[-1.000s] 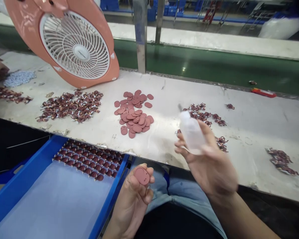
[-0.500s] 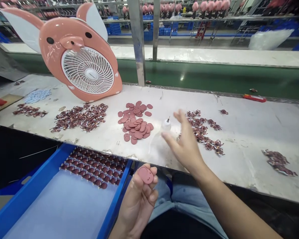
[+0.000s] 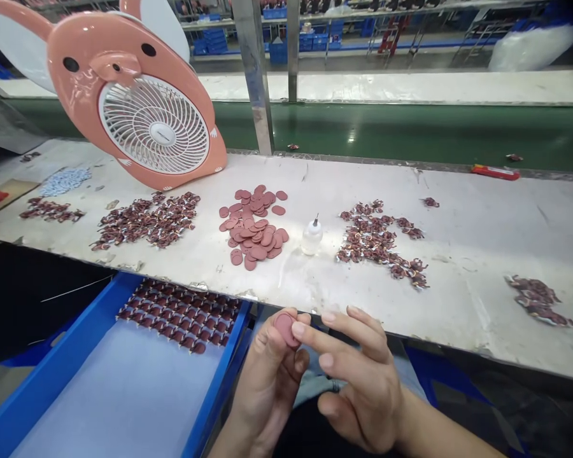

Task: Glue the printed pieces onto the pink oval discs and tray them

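Note:
Between the thumb and fingers of my left hand (image 3: 272, 362) is a reddish-brown oval disc (image 3: 285, 329), held up in front of the bench edge. My right hand (image 3: 363, 375) is beside it with fingers apart, its index fingertip at the disc's right edge. Nothing shows in the right hand's grasp. On the bench beyond, a pile of similar discs (image 3: 255, 235) lies left of a small clear bottle (image 3: 312, 238) with a white cap and thin needle tip. Small dark-red pieces with white bits (image 3: 372, 238) lie in a heap to the bottle's right.
A pink animal-shaped fan (image 3: 83, 102) stands at the back left. Another heap of dark-red pieces (image 3: 162, 219) lies before it. Lower left, a blue tray (image 3: 100, 305) holds rows of dark-red parts. A red cutter (image 3: 494, 172) lies near the green belt (image 3: 386, 130).
My right hand has moved from beside the bottle down to the disc in my left hand. The disc has been turned in the left fingers, and the view has shifted slightly.

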### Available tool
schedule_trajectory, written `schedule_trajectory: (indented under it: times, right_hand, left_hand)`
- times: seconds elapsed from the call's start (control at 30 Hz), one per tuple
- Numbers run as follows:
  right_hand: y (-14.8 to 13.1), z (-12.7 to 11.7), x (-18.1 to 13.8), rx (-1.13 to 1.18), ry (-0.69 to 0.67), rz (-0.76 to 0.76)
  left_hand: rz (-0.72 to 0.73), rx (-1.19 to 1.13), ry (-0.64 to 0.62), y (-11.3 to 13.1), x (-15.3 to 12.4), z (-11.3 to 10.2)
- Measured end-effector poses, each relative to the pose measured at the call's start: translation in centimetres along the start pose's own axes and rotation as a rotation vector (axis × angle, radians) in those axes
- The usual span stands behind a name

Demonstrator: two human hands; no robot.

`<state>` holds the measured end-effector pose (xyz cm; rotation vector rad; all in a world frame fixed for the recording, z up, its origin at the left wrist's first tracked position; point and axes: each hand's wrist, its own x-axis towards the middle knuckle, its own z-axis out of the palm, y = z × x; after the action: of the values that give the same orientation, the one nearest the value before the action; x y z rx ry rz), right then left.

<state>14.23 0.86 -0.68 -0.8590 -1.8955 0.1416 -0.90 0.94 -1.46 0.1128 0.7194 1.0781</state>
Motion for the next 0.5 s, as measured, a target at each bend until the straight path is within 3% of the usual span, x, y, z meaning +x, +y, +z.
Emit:
schedule_trajectory:
  times: [0.1,0.2,0.23,0.37,0.5]
  right_hand:
    - [-0.3,-0.3,-0.8,0.201,0.101,0.101]
    - [-0.6,-0.5,-1.2,0.428,0.243,0.38]
    - [-0.6,-0.5,-1.1,0.483,0.221,0.48]
    - [-0.8,-0.5,0.8,0.708,-0.075,0.737]
    - [-0.9,0.2,2.2,0.868,-0.168,0.867]
  left_hand:
    - [0.044,0.014,0.014,-0.1,0.3,0.1]
    - [0.145,0.072,0.008,0.0,0.3,0.2]
    - [0.168,0.103,0.0,0.0,0.3,0.3]
    - [0.254,0.258,-0.02,0.1,0.2,0.9]
    - [0.327,0.313,0.011,-0.3,0.1,1.7]
